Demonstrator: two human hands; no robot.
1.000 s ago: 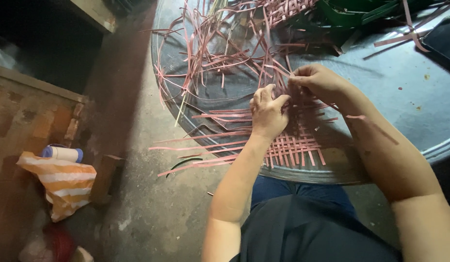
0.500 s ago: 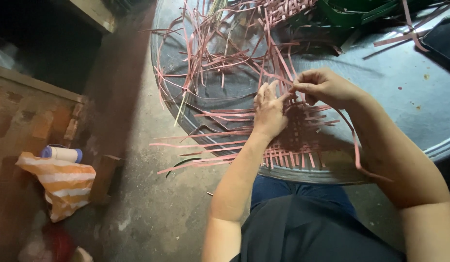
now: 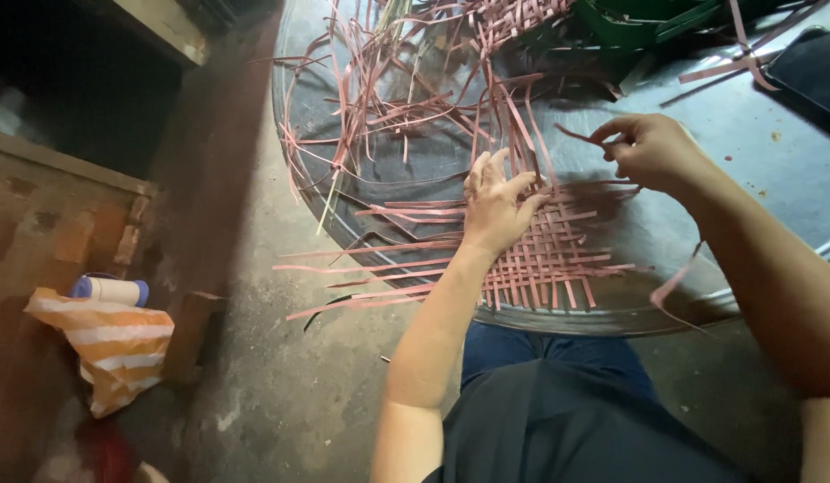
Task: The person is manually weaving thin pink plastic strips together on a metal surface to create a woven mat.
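We look down on a round grey counter (image 3: 773, 188) over a dim concrete floor (image 3: 281, 394). Our left hand (image 3: 495, 206) lies spread, fingers apart, on a woven mat of pink strips (image 3: 545, 264) near the counter's edge. Our right hand (image 3: 652, 148) pinches one strip (image 3: 576, 136). Loose strips (image 3: 406, 98) tangle beyond; a green thing (image 3: 647, 27) is cut off at the top.

Matt pink strips (image 3: 540, 259) on glossy metal table (image 3: 701, 215), rough concrete floor (image 3: 281, 394)
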